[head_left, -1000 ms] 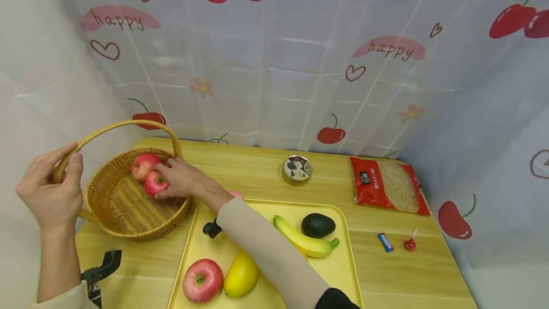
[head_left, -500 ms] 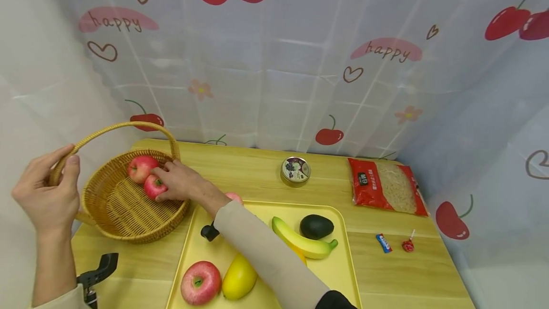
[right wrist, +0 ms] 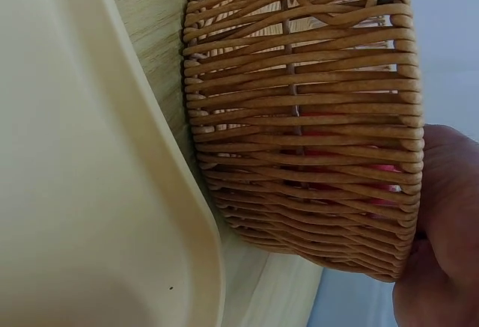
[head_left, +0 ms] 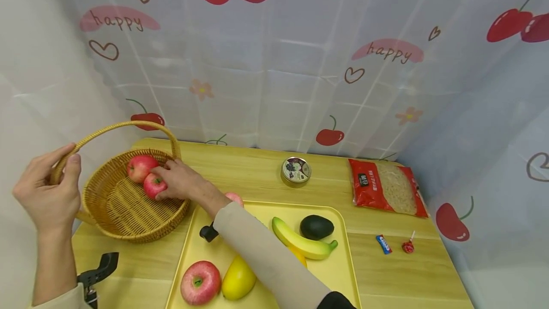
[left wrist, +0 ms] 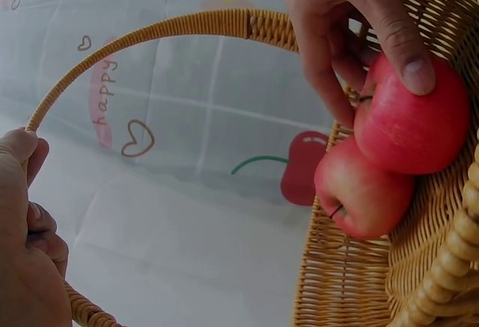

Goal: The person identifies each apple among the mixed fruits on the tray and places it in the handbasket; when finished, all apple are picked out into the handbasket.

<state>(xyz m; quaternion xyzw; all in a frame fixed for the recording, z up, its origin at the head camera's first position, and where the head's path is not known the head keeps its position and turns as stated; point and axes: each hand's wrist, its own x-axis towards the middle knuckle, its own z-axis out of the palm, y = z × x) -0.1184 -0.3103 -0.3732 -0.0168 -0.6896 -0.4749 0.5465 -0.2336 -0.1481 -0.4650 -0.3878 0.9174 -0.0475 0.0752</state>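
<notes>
Your left hand [head_left: 50, 195] grips the handle [head_left: 124, 125] of the basket [head_left: 128, 210]; inside, your right hand [head_left: 182, 180] pinches an apple [head_left: 153, 187] touching a second apple [head_left: 140, 168]. Tugging the handle could tip both out.

hands [head_left: 49, 190] 2 | basket [head_left: 138, 236] 1 | apples [head_left: 200, 283] 3 in plain sight | tray [head_left: 336, 271] 1 | mango [head_left: 238, 278] 1 | banana [head_left: 306, 243] 1 | avocado [head_left: 317, 227] 1 | tin [head_left: 296, 170] 1 | bag [head_left: 388, 187] 1 | wrapped candy [head_left: 383, 244] 1 | lollipop [head_left: 408, 246] 1 | half-hidden pink thing [head_left: 234, 198] 1, kind unclear | half-hidden yellow thing [head_left: 299, 255] 1, ditto
</notes>
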